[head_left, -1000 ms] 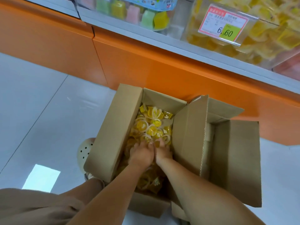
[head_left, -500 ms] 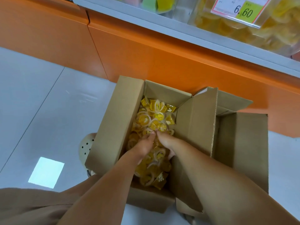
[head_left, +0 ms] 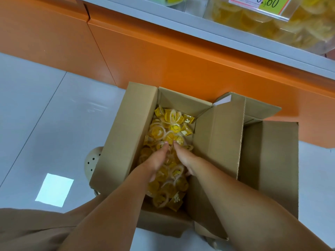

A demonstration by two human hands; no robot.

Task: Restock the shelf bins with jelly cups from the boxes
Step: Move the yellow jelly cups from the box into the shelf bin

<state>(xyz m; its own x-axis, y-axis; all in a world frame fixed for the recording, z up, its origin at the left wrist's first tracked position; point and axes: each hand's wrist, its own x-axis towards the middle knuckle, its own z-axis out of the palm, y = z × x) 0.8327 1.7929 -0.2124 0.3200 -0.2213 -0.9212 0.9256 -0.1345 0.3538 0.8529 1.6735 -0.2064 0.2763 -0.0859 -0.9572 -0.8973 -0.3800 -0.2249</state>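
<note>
An open cardboard box (head_left: 123, 138) stands on the floor against the shelf base, filled with yellow jelly cups (head_left: 172, 125) in clear wrappers. Both my arms reach down into it. My left hand (head_left: 156, 159) and my right hand (head_left: 184, 157) lie on the pile with fingers stretched forward. Their fingertips nearly meet, and several cups sit between the palms. Above, at the top right, a clear shelf bin (head_left: 275, 26) holds more yellow jelly cups behind a price tag (head_left: 262, 2).
A second open cardboard box (head_left: 268, 160) adjoins the first on the right; its inside is hidden. The orange shelf base (head_left: 181, 57) runs behind both. White floor tiles (head_left: 45, 115) spread to the left. A perforated cream shoe (head_left: 92, 161) shows beside the box.
My hands have slid forward over the pile and angled inward until the fingertips meet. The view has tilted down, so less of the shelf shows.
</note>
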